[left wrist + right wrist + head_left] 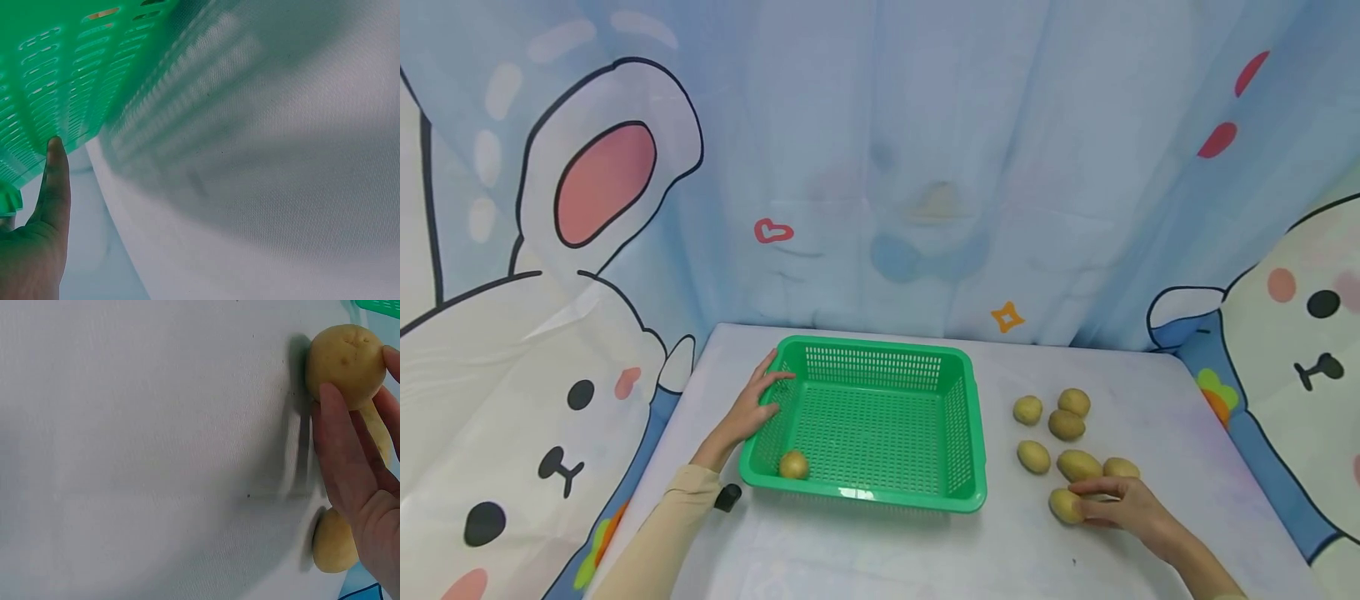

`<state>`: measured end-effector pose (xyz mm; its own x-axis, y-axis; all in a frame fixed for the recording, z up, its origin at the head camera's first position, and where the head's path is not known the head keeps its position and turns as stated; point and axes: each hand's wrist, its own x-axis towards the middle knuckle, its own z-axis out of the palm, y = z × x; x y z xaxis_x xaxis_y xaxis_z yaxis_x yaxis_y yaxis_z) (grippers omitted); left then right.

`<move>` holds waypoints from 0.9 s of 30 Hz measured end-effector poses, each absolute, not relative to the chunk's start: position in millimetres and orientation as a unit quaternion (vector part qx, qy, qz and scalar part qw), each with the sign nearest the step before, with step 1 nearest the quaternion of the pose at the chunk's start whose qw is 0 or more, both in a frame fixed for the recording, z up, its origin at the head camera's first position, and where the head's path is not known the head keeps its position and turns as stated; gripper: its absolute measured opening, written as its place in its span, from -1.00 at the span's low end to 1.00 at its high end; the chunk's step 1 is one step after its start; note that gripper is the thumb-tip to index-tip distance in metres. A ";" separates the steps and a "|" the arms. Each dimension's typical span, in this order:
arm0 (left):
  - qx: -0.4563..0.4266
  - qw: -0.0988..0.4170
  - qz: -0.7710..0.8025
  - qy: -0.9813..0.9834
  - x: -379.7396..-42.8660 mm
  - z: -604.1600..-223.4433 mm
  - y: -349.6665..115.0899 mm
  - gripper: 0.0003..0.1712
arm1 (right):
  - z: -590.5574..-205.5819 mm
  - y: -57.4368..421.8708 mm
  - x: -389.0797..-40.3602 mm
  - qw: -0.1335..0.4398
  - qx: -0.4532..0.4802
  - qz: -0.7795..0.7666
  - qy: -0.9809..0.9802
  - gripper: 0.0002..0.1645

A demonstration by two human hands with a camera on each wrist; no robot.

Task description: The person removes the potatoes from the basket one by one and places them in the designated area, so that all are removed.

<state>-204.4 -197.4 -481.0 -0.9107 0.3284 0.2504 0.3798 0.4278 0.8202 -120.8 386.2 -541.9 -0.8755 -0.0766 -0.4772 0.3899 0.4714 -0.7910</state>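
A green plastic basket [868, 433] with slotted sides stands on the white table, holding one round potato [793, 465] in its near left corner. At its left rim, my left hand [748, 411] grips the edge, with digits on both sides of the wall. One straight finger [57, 181] lies against the outer wall in the left wrist view. Right of the basket, my right hand [1127, 508] pinches a yellow potato [1065, 506] between thumb and fingers. The same potato [345, 365] shows at the fingertips in the right wrist view.
Several loose potatoes lie right of the basket, including a far one [1074, 402], a left one [1033, 457] and one beside my right hand [1122, 468]. A small black object [727, 497] lies by my left sleeve. A printed curtain [880, 167] hangs behind the table [880, 558].
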 end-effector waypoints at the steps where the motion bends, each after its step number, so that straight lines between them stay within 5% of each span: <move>1: -0.209 0.027 -0.493 -0.844 -204.8 -481.5 -197.7 -0.39 | -542.1 386.7 -121.5 0.233 0.096 -0.503 0.827 -0.43; 17: -0.201 0.042 -0.487 -0.849 -228.9 -523.6 -208.0 -0.36 | -479.6 379.3 -156.0 0.262 0.011 -0.440 0.859 -0.29; 27: -0.209 0.032 -0.489 -0.846 -229.9 -525.6 -210.5 -0.35 | -430.7 306.5 -199.3 0.237 -0.105 -0.471 0.843 -0.32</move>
<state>-229.9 -210.5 -525.6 -0.9110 0.3221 0.2576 0.3841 0.4350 0.8144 -199.3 306.5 -430.7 -0.8656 -0.4000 -0.3012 0.0464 0.5348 -0.8437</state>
